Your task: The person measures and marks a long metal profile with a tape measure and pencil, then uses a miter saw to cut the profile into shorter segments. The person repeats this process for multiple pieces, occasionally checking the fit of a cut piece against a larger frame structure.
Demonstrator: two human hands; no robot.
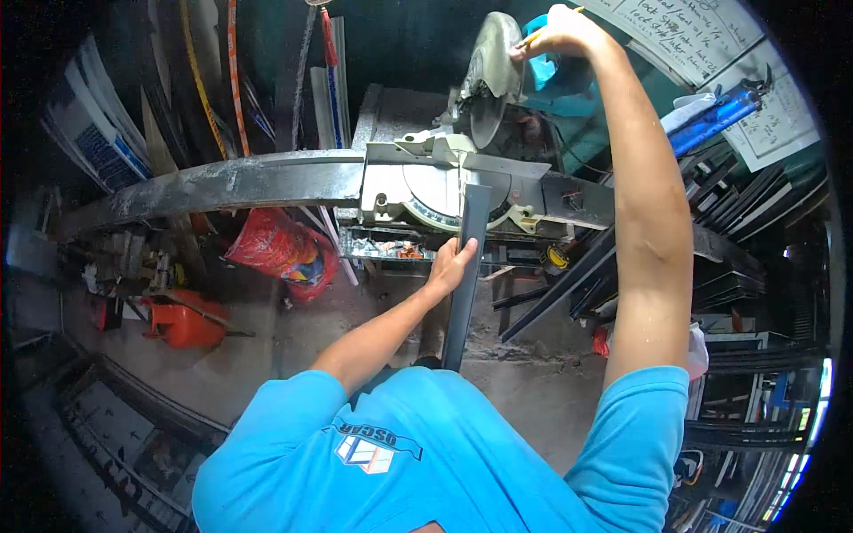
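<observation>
My left hand [454, 266] is wrapped round a long dark grey profile bar [469, 293]. The bar's far end lies on the round table of a mitre saw [433, 188], and its near end reaches back toward my body. Raised at the upper right, my right hand [563, 35] is closed on a thin yellow pencil [533, 38], beside the saw's teal motor housing [542, 71]. The saw head is up, with its blade guard [496, 55] and blade [488, 120] above the fence, apart from the bar.
A long metal support rail [249, 182] runs left from the saw. Below it stands a red patterned bucket [284, 253], with an orange container [188, 322] farther left. A yellow tape measure [556, 258] sits under the saw's right side. Long dark bars [560, 293] lean at right.
</observation>
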